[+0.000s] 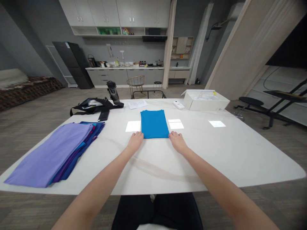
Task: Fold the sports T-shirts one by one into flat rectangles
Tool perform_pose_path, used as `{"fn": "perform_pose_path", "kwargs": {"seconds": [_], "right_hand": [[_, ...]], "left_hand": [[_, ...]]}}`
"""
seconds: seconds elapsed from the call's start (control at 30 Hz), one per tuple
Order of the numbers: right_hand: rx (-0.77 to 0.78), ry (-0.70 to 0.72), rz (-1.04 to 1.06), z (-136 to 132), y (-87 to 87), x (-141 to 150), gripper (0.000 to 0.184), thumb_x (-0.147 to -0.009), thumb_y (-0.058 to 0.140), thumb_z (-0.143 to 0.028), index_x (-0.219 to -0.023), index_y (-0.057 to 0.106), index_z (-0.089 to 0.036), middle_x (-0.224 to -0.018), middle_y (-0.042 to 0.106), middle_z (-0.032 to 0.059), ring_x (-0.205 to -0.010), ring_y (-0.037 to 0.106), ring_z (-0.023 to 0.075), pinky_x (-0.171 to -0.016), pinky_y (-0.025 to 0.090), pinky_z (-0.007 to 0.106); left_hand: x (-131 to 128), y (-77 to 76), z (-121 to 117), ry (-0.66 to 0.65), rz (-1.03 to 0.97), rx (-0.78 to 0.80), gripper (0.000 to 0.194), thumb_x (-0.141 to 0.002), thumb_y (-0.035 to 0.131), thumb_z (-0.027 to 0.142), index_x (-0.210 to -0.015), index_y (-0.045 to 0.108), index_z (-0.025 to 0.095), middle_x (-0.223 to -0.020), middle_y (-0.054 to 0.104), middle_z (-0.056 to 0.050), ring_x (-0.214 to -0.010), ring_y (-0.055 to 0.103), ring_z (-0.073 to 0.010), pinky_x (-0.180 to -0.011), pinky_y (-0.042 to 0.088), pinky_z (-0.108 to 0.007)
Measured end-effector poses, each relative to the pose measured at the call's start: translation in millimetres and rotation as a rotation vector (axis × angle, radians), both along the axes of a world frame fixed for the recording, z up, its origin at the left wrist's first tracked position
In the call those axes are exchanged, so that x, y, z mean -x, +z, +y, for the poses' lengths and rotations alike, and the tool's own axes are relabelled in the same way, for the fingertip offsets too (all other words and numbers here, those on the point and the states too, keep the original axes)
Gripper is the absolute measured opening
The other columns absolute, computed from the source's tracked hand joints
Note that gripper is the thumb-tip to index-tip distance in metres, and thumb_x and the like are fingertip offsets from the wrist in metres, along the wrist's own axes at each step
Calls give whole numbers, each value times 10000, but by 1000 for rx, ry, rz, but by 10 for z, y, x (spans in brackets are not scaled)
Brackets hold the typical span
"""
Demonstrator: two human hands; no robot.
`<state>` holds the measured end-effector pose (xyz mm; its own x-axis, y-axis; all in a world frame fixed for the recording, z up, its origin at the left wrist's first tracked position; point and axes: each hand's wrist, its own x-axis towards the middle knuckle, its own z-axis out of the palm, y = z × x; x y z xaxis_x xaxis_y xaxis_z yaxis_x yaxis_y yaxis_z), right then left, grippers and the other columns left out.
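Observation:
A bright blue garment (154, 124), folded into a neat rectangle, lies flat in the middle of the white table. At its near left corner, my left hand (136, 139) has its fingers closed on the edge. My right hand (177, 140) grips the near right corner in the same way. The fingertips of both hands are partly hidden from me. To the left lies a stack of folded cloths, with a lavender cloth (54, 151) on top and blue and purple layers (79, 156) showing beneath it.
Beyond the stack are a black phone (104, 115), a black bag (92, 107) and a dark bottle (113, 92). A printed sheet (138, 104), a small white device (178, 104) and an open white box (206, 101) sit along the table's far side. A chair (136, 82) stands behind.

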<state>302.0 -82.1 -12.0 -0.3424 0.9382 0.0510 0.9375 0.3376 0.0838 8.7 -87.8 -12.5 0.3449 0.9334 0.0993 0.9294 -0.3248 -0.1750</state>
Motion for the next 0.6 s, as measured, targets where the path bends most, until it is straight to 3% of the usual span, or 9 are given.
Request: {"fn": "perform_pose_path", "kwargs": {"seconds": [0.1,0.23,0.3,0.37,0.47,0.53,0.6], "right_hand": [[3,115,22,-435,-58,-195,283,-1031,349,-95,-1082,619,-163,-1093,617,122,-1004,562,239,-825,371,352],[65,234,83,-1223,-133,-414,233,-1029,401,-125,-1014,623,-194,-996,629,81,-902,586,230,-789,397,357],[127,244,115,-1603,-103,-480,248,-1014,403,-110,-1009,630,-210,-993,638,76,-898,596,246,-792,423,382],[231,219,205,-1875,-9,-519,265,-1020,391,-140,-988,637,-235,-992,649,73,-886,613,245,-789,453,392],[428,135,416,-1954,190,-544,256,-1046,409,-309,-961,648,-283,-994,672,64,-860,639,225,-769,490,371],[481,56,513,-1762,298,-537,258,-1029,439,-408,-972,663,-293,-1001,693,58,-855,651,224,-759,500,362],[444,-16,538,-1404,348,-503,282,-1001,470,-454,-1005,687,-274,-1007,717,64,-872,660,236,-767,499,363]], "left_hand": [[46,-27,-529,-88,7,5,294,-937,394,8,-1071,619,142,-1084,627,-126,-1007,570,-273,-847,417,-398],[28,-91,-1478,-122,-29,51,277,-945,403,34,-1044,623,171,-1043,615,-98,-962,552,-280,-848,426,-428],[2,-91,-1906,-120,-73,115,316,-935,397,18,-1065,629,189,-1047,620,-86,-953,555,-272,-851,432,-430],[-8,-54,-2186,-117,-136,175,344,-961,362,41,-1058,640,220,-1038,632,-76,-921,565,-257,-832,439,-421],[37,54,-2202,-119,-256,246,279,-1044,367,251,-1047,645,266,-1060,654,-72,-922,587,-249,-821,456,-418],[101,134,-1935,-109,-324,256,271,-1054,383,358,-1093,638,272,-1111,664,-76,-973,603,-247,-846,467,-411],[167,208,-1499,-72,-350,241,275,-1051,396,367,-1163,621,254,-1164,664,-84,-1034,615,-244,-879,475,-397]]}}
